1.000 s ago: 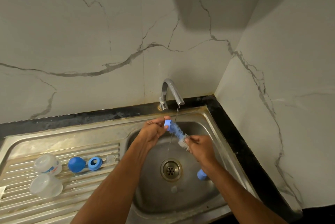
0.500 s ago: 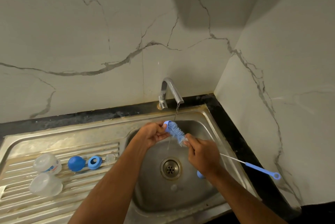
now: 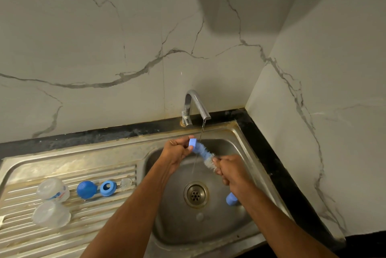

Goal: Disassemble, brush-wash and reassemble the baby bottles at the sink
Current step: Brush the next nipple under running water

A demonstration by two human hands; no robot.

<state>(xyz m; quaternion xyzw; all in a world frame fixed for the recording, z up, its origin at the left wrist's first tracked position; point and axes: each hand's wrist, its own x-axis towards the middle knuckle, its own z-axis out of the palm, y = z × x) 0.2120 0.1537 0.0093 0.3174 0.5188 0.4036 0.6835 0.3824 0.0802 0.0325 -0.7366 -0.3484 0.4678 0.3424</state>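
Inspector: Against half a second back, the brush handle no longer shows over the right counter; the right hand has slid up, fingers curled round the brush at its pale bristles.

Clerk: And the left hand?

Inspector: Unmoved, pinching the small blue ring at the brush tip, beside the tap's thin stream.

Clerk: Clearances?

Inspector: Basin open below both hands; a blue piece lies right of the drain. On the drainboard, well left: two clear bottles, blue cap, blue collar, clear teat.
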